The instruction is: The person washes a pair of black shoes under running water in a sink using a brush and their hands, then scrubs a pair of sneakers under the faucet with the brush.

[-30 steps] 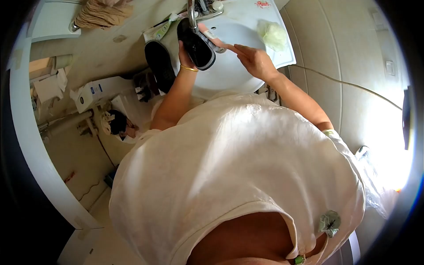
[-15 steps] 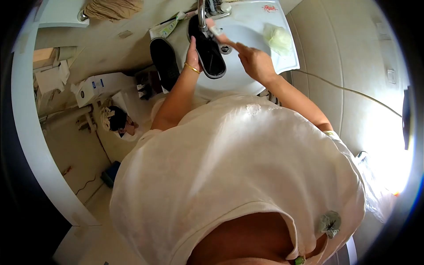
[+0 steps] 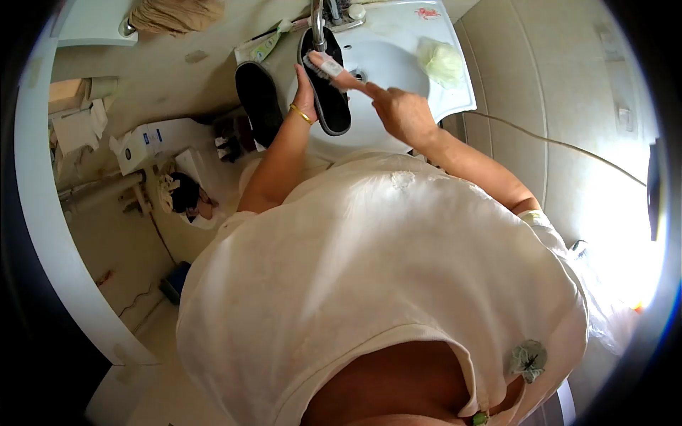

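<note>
Under the tap, a black slipper is tilted over the white sink basin. My left hand holds it from its left side, partly hidden beneath it. My right hand is closed around the handle of a pink brush, whose pale bristles rest against the inside of the slipper near the tap. A second black slipper lies on the left edge of the sink.
A green-and-white tube lies at the sink's back left. A pale green plastic bag sits on the right rim. Brown cloth hangs at upper left, above a white box. A cable runs along the right wall.
The brush has moved from the slipper's right edge onto its inner surface. The slipper has turned more upright in view and shifted slightly beneath the tap.
</note>
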The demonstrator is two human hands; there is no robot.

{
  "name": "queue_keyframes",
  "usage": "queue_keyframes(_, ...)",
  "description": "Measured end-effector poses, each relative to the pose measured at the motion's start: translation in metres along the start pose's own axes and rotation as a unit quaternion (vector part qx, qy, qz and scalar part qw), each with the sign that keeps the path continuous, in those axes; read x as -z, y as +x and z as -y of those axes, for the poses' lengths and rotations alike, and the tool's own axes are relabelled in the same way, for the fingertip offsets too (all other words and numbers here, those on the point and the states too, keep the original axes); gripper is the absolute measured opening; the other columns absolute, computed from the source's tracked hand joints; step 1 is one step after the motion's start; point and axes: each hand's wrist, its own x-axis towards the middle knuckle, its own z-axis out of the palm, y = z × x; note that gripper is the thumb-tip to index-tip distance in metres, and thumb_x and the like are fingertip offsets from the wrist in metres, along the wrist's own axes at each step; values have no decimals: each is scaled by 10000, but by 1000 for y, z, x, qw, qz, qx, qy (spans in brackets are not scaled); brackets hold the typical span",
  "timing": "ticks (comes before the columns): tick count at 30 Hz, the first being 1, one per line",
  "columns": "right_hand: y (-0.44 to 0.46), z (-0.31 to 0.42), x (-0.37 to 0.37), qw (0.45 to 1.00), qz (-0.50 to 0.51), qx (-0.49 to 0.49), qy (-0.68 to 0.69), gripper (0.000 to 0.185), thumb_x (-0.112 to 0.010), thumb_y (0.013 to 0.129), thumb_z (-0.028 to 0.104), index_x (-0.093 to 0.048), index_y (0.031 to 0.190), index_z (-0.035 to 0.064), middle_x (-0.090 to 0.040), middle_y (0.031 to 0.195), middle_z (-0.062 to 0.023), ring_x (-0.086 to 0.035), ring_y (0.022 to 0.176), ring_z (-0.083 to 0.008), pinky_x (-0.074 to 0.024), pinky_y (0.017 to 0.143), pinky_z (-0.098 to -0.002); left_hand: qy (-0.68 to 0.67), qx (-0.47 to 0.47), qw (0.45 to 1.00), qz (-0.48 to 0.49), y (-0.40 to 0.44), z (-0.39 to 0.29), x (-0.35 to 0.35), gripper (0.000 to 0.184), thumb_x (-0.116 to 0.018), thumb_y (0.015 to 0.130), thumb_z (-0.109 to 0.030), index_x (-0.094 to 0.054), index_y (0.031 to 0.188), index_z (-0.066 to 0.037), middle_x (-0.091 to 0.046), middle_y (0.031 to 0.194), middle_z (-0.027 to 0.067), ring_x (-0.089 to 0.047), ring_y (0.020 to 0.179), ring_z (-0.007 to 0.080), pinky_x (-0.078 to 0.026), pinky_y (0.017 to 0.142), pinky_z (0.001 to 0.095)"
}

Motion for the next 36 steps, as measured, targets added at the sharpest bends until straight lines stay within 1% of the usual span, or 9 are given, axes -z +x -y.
queue_keyframes(7,39,-11,-16,997,-15,-63,-40,258,-493,848,157,-501,1103,119,-604,723,-155,-592,636,-347,-471,536,-441,58,11,998,-5,4,8,5,884,-311,746,-780,-384,1324,-115,-519,1221,59,-530,1062,199,-442,893,352)
queue_keyframes(9,9,4,-8,999,13,-27,-23,264,-481,858,198,-519,1110,130,-610,715,-146,-606,645,-323,-476,540,-418,76,-56,995,-42,0,4,-2,902,-306,738,-788,-356,1339,-118,-505,1238,65,-523,1078,206,-426,918,359)
queue_keyframes(13,3,-7,-16,998,33,-47,-7,226,-478,860,211,-558,1054,126,-612,743,-149,-604,659,-337,-480,565,-431,8,-42,996,-77,2,3,4,844,-315,763,-761,-421,1291,-112,-526,1207,80,-526,1079,214,-424,921,363)
queue_keyframes(15,28,-24,-21,997,5,-80,-16,246,-524,851,205,-545,1089,147,-614,772,-146,-593,688,-337,-469,582,-435,26,-41,998,-32,1,4,6,739,-413,793,-686,-480,1235,-97,-578,1124,65,-568,991,202,-455,870,350)
queue_keyframes(17,36,-35,-18,995,-32,-93,14,247,-521,853,204,-544,1088,130,-624,825,-148,-593,715,-343,-469,609,-435,-17,-21,999,-22,15,5,21,429,-701,769,-343,-572,1085,-83,-625,989,43,-597,881,188,-484,792,323)
queue_keyframes(19,26,-34,2,994,-19,-99,41,280,-542,844,188,-561,1111,106,-632,859,-152,-595,749,-345,-474,640,-410,81,-78,990,-81,12,-1,11,371,-738,717,-129,-584,1048,-64,-624,955,52,-598,863,196,-486,776,320)
queue_keyframes(25,-19,-26,29,963,84,-189,174,274,-543,851,237,-612,1085,112,-634,889,-173,-593,829,-337,-477,713,-382,242,-91,951,-167,40,7,46,323,-621,703,22,-581,1019,-30,-628,922,66,-608,848,213,-497,745,342)
queue_keyframes(29,-20,-38,10,946,174,-196,189,305,-537,860,268,-598,1121,122,-627,902,-190,-588,852,-339,-473,752,-370,225,-136,953,-153,41,10,48,349,-577,670,53,-562,1010,-22,-607,918,66,-593,829,217,-488,733,338)
queue_keyframes(36,-15,-21,-20,993,40,-99,57,278,-571,823,150,-591,1087,63,-634,853,-173,-598,757,-344,-486,653,-390,227,-187,932,-214,35,5,39,407,-518,644,69,-473,1038,-22,-542,949,76,-549,856,251,-476,749,365)
